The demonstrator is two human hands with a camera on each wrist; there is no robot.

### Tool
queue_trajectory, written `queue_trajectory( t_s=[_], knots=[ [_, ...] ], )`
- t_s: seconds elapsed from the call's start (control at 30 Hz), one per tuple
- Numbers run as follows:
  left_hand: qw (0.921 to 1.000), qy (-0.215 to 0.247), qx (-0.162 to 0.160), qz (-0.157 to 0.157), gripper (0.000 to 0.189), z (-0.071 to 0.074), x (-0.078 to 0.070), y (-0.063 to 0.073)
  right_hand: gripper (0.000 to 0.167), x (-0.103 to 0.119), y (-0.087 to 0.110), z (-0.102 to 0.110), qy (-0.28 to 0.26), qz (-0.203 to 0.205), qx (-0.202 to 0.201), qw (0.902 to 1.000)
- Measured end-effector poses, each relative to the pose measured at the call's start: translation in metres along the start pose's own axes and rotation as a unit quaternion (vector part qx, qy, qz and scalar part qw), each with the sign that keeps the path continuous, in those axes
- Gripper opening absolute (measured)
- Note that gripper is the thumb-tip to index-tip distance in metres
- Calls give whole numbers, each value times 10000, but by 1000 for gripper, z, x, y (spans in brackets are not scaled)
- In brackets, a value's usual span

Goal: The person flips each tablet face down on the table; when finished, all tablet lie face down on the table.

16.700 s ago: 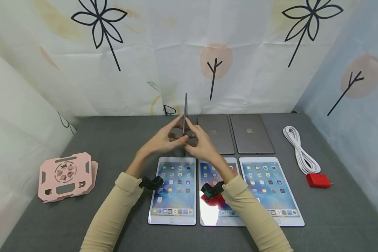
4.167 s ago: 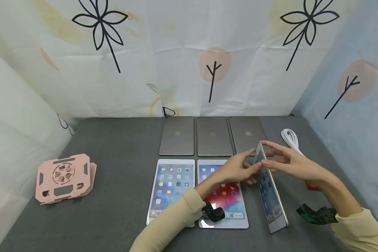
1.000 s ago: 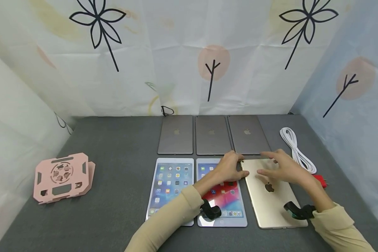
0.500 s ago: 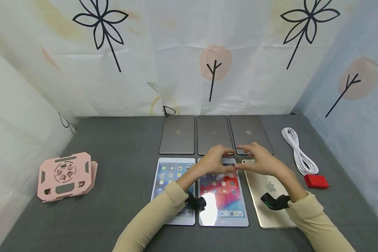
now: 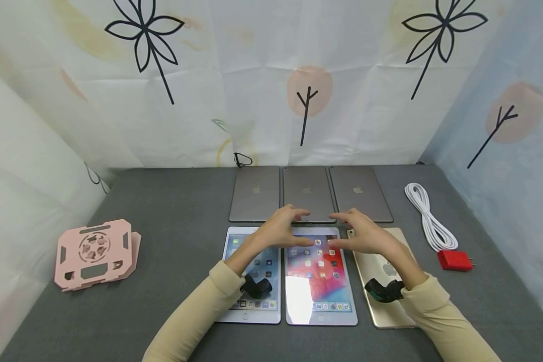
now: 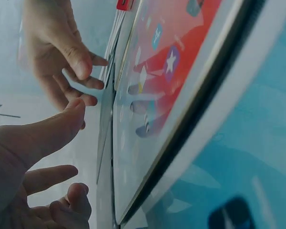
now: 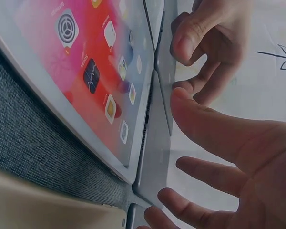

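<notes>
White-rimmed and glossy, the red-screened tablet [image 5: 326, 275] lies flat on the grey bench [image 5: 172, 198]. The left hand [image 5: 279, 227] hovers toward its eleven o'clock and the right hand [image 5: 361, 234] toward its one; both hands gape, thumbs well parted from forefingers, with nothing in hold. At its nine o'clock lies a blue-screened tablet [image 5: 267, 263], at three a satiny gold tablet [image 5: 372, 266], back up, and across twelve three dull grey tablets [image 5: 306, 188]. Through the left wrist view, reflected fingers show in the glass; through the right wrist view, the bench's woven texture. Only the head view includes the pierced pink plates [image 5: 115, 247], at nine o'clock; a coiled white cable [image 5: 430, 217] and boxy red plug [image 5: 454, 261] lie between two and three.
</notes>
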State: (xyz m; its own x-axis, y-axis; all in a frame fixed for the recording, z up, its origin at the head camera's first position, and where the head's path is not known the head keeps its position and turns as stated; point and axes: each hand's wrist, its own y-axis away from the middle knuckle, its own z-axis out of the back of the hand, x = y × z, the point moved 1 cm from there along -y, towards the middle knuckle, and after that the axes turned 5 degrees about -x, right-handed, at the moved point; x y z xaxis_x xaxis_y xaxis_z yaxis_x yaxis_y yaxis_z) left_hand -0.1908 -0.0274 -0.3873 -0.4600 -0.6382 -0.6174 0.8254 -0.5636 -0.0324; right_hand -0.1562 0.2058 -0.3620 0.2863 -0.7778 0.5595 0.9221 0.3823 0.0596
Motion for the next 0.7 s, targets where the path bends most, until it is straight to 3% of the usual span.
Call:
queue_trajectory(
  t_s=[0.3,0.5,0.7],
  knots=[
    [9980,-406,361,332,94,16,15,18,76,-2,-6,-9,203,-175,95,9996],
    [9948,-662,590,500,103,15,24,26,83,-4,-7,-15,621,-401,168,9971],
    [9954,-665,482,494,95,11,25,27,65,-2,-7,-18,556,-205,289,9978]
  ],
)
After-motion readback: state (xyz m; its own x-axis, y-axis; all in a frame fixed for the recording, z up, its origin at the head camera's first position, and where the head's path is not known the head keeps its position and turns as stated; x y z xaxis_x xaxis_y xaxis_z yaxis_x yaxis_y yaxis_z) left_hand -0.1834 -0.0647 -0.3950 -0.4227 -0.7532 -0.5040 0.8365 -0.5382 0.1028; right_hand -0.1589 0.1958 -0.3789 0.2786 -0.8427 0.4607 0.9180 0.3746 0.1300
